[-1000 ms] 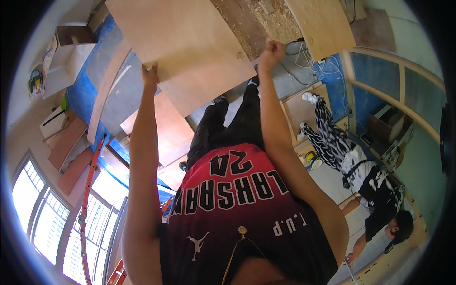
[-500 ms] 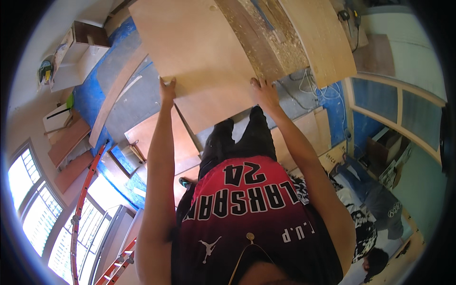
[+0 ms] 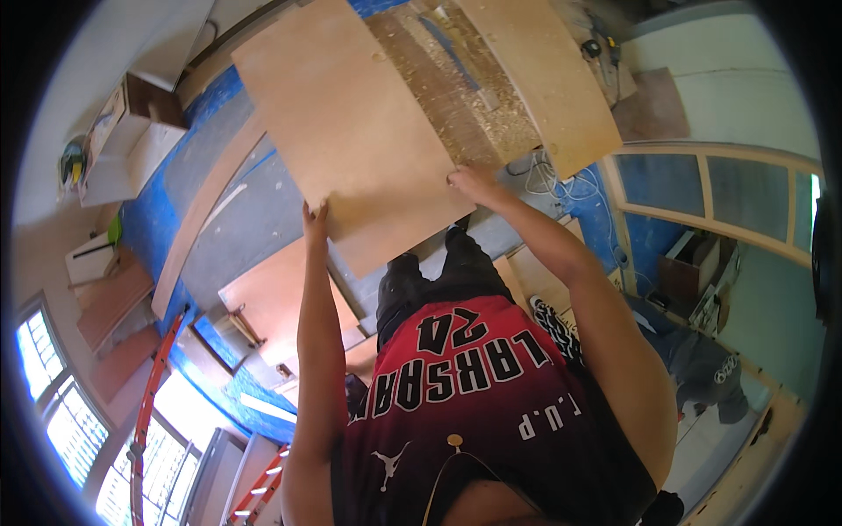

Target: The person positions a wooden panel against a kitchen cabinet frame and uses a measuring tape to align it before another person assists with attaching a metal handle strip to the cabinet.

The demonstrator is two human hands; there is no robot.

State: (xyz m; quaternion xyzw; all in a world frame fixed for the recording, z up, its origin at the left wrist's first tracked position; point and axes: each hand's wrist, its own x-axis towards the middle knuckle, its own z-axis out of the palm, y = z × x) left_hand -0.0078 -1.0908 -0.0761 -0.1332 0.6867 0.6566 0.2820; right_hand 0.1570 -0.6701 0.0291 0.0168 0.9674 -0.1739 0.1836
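Observation:
A large rectangular plywood sheet (image 3: 351,123) lies before me, its near edge above my legs. My left hand (image 3: 317,221) is closed on its left edge near the close corner, fingers partly hidden by the board. My right hand (image 3: 474,186) grips the right edge, with its fingers curled around it. Beyond the sheet's right side is a sawdust-strewn wooden surface (image 3: 456,114), and another plywood panel (image 3: 544,83) lies farther right.
White cables (image 3: 548,180) tangle near my right hand. A long curved wood strip (image 3: 206,210) and a plywood piece (image 3: 281,294) lie to the left. An orange ladder (image 3: 151,394) stands at lower left. Another person in dark clothes (image 3: 702,364) is at lower right, near a framed glazed panel (image 3: 745,193).
The plywood sheet has come closer to me, both hands moving with it, and its far edge now shows. My right-hand fingers are curled tighter. The view has turned slightly.

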